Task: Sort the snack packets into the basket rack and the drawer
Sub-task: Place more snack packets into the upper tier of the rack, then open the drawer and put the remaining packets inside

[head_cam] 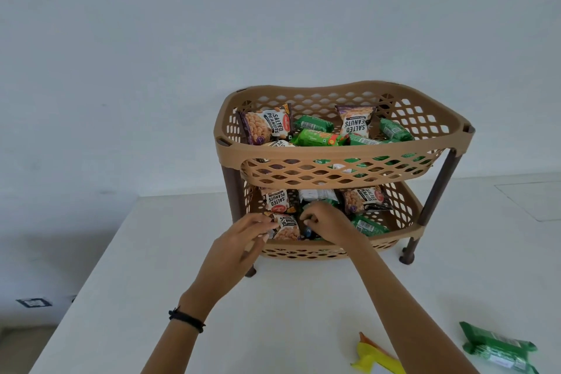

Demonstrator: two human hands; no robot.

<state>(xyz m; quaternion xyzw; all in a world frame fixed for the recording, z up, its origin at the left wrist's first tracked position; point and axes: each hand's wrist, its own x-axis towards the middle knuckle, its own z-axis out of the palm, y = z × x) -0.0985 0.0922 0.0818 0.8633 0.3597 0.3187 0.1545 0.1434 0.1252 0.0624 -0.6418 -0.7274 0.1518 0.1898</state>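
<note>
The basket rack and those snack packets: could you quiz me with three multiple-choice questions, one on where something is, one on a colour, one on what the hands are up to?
1. Where is the left hand's peanut packet?
A. top basket
B. front of the bottom basket
C. on the table

2. What colour are the loose packets lying on the table near the right forearm?
A. one green, one yellow
B. both purple
C. both white

3. What are the two hands doing?
A. resting flat on the table
B. both reaching into the bottom basket
C. lifting the rack

Answers:
1. B: the left hand pinches the salted peanuts packet at the bottom basket front.
2. A: a green packet and a yellow packet lie on the table.
3. B: the right hand also sits among the lower packets.
</note>
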